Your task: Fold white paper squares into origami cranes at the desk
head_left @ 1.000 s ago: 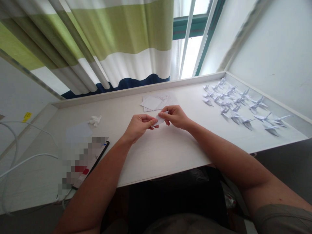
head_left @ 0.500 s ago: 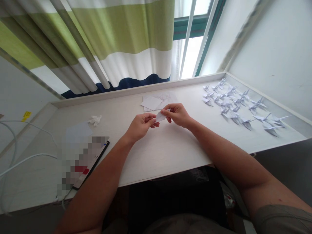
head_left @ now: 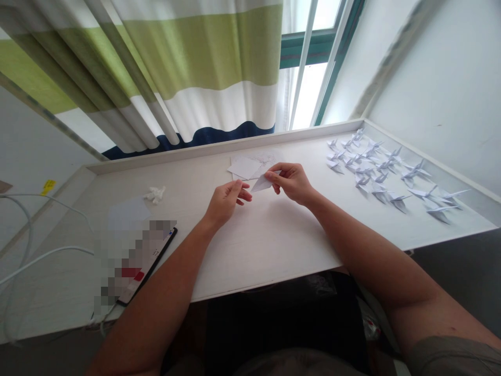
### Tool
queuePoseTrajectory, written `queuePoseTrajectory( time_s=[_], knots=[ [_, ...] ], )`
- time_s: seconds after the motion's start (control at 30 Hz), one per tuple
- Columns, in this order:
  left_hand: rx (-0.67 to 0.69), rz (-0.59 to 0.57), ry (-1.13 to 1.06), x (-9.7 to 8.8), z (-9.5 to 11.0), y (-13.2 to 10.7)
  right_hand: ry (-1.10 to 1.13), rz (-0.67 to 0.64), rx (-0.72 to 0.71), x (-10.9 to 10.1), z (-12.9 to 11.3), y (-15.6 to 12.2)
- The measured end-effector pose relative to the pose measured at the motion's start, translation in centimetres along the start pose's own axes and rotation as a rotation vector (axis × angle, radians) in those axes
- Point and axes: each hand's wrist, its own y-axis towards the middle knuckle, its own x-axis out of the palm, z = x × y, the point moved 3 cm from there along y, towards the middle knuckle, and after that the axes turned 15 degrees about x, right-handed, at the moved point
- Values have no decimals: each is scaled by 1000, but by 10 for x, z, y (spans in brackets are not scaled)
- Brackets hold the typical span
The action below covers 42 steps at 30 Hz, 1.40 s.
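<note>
A small piece of white folded paper, pointed at its left end, is pinched between the thumb and fingers of my right hand. It is held above the table, in front of the sheets at the back. My left hand hovers just left of the paper's tip, fingers slightly curled and apart, with nothing visible in them. On the right side of the table stand several white paper cranes.
White sheets lie on a patterned sheet at the back. Further left are a crumpled tissue, pale paper and a phone or tablet beside my left forearm. White cables run along the left.
My left hand has let go of the folded paper and drawn slightly back. My right hand alone now holds it, its point turned toward the lower left.
</note>
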Motion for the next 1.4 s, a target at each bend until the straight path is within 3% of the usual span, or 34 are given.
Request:
queuePoseTrajectory(
  time_s=[0.13, 0.33, 0.47, 0.63, 0.9, 1.0, 1.17, 1.4],
  knots=[
    [65, -122, 42, 11, 0, -6, -36, -46, -2, 7, -1, -3],
    [80, -142, 109, 10, 0, -7, -67, -77, -9, 8, -1, -3],
    [138, -151, 264, 10, 2, -8, -67, -58, -13, 7, -1, -1],
    [131, -58, 197, 10, 1, -8, -36, -44, 17, 8, -1, -3],
    [57, 266, -86, -1, 2, -2, 113, -141, 181, 19, 7, -5],
    [85, 246, -156, 5, 2, -2, 188, -116, 210, 30, 8, -9],
    [138, 237, -142, 10, 3, -5, 169, -270, 269, 48, 10, -18],
    [118, 169, -111, 5, 10, -6, 149, -309, 290, 45, 11, -17]
  ],
)
